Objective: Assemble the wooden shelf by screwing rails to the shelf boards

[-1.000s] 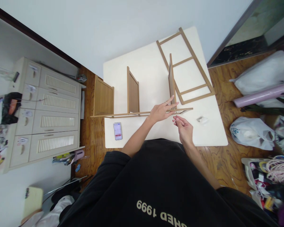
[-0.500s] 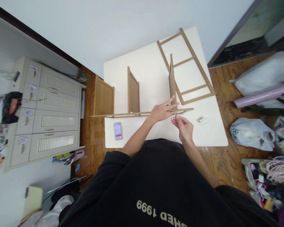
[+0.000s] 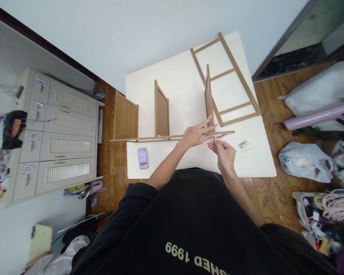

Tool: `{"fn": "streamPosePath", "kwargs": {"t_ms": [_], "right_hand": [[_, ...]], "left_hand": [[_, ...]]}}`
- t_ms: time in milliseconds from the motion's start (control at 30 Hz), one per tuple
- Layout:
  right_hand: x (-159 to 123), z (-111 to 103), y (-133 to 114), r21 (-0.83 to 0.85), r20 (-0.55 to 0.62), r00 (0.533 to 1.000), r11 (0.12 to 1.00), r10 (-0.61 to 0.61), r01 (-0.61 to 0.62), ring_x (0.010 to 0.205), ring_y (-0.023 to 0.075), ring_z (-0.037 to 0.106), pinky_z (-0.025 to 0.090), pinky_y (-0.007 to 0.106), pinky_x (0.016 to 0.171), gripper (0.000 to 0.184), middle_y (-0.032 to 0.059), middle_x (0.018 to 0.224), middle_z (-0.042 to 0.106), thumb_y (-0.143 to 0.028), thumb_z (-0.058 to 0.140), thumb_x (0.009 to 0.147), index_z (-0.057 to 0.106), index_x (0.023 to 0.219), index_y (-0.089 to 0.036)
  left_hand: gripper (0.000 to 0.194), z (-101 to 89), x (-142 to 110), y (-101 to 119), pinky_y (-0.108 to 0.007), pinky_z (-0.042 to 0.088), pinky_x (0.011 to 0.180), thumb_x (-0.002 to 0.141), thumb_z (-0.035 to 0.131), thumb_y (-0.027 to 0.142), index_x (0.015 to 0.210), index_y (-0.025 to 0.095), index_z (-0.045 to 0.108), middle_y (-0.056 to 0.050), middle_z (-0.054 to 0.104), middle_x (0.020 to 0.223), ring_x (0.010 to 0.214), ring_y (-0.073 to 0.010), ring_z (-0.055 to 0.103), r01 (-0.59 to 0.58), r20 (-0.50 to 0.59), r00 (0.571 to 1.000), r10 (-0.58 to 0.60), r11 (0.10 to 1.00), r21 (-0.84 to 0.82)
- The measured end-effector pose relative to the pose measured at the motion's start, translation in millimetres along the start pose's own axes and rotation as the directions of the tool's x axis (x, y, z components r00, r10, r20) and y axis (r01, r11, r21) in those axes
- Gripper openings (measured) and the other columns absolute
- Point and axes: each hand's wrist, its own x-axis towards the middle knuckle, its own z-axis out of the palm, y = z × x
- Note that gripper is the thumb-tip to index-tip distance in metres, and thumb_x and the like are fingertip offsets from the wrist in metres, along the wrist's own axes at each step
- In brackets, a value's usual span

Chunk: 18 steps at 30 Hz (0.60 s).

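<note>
My left hand (image 3: 195,135) reaches over the near wooden side frame (image 3: 149,139), its fingers spread around the rail and against the right shelf panel (image 3: 208,93), steadying the joint. Just right of it, my right hand (image 3: 226,152) pinches a thin metal hex key (image 3: 210,142) at the outer face of the frame, by that joint. The key is mostly hidden by the fingers. A middle shelf panel (image 3: 162,110) and a left shelf panel (image 3: 126,118) also stand out from the same frame, the left one beyond the table edge.
On the white table (image 3: 186,95) lies a second ladder-like wooden frame (image 3: 239,73), behind the right panel. A small plastic bag of hardware (image 3: 245,146) rests right of my hands, a phone (image 3: 143,158) to the left. Bags (image 3: 305,162) and a crowded bin (image 3: 301,210) stand on the floor at right.
My right hand has shifted slightly and turned the hex key, which now shows less and sits closer to the frame. My left hand and the wooden parts stay put.
</note>
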Motion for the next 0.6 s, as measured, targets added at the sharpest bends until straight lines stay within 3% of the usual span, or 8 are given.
{"fn": "streamPosePath", "kwargs": {"t_ms": [200, 600], "right_hand": [[-8.1, 1.0, -3.8, 0.016, -0.034, 0.999, 1.0, 0.021, -0.021, 0.065, 0.015, 0.073, 0.065, 0.029, 0.076, 0.031, 0.0041, 0.069, 0.074, -0.042, 0.086, 0.068, 0.071, 0.074, -0.015], [-5.7, 7.5, -3.1, 0.045, -0.041, 0.999, 0.999, 0.011, -0.009, 0.065, 0.0142, 0.073, 0.065, 0.027, 0.074, 0.03, 0.0044, 0.068, 0.074, -0.04, 0.085, 0.069, 0.071, 0.076, -0.014]], "left_hand": [[0.051, -4.1, -0.7, 2.8, -0.034, 0.057, 0.089, 0.099, 0.05, 0.039, 0.149, 0.039, 0.042, 0.002, 0.023, 0.164, 0.122, -0.0226, 0.06, 0.007, 0.034, 0.999, -0.009, 0.998, 0.066], [0.049, -1.9, -0.9, 0.9, -0.033, 0.057, 0.086, 0.099, 0.051, 0.038, 0.148, 0.037, 0.045, 0.002, 0.023, 0.164, 0.12, -0.0219, 0.061, -0.014, 0.005, 1.0, 0.013, 0.999, 0.033]]}}
